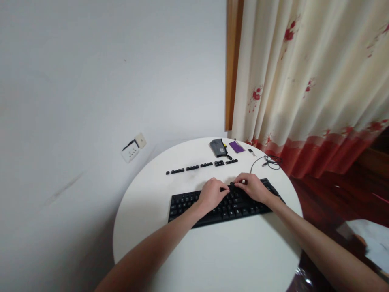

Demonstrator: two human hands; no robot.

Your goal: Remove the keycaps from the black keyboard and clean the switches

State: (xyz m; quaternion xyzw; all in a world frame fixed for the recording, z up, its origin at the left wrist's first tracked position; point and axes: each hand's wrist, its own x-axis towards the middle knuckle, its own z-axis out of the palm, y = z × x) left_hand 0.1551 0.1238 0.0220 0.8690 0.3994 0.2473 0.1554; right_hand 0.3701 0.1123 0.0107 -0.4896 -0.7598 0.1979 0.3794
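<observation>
A black keyboard (pixel 188 202) lies across the round white table (pixel 219 251). My left hand (pixel 212 194) rests on its upper middle with the fingers curled and pinched at a key. My right hand (pixel 253 187) sits just to the right, fingers bent and pinched at the same spot on the top edge. The fingertips of both hands nearly meet. What they pinch is too small to make out. Behind the keyboard, a row of loose black keycaps (pixel 202 165) lies on the table.
At the table's far edge lie a dark pouch (pixel 218 147), a purple card (pixel 236 147) and a coiled cable (pixel 269 161). A wall socket (pixel 133 149) is on the white wall to the left. A flowered curtain (pixel 310 89) hangs to the right.
</observation>
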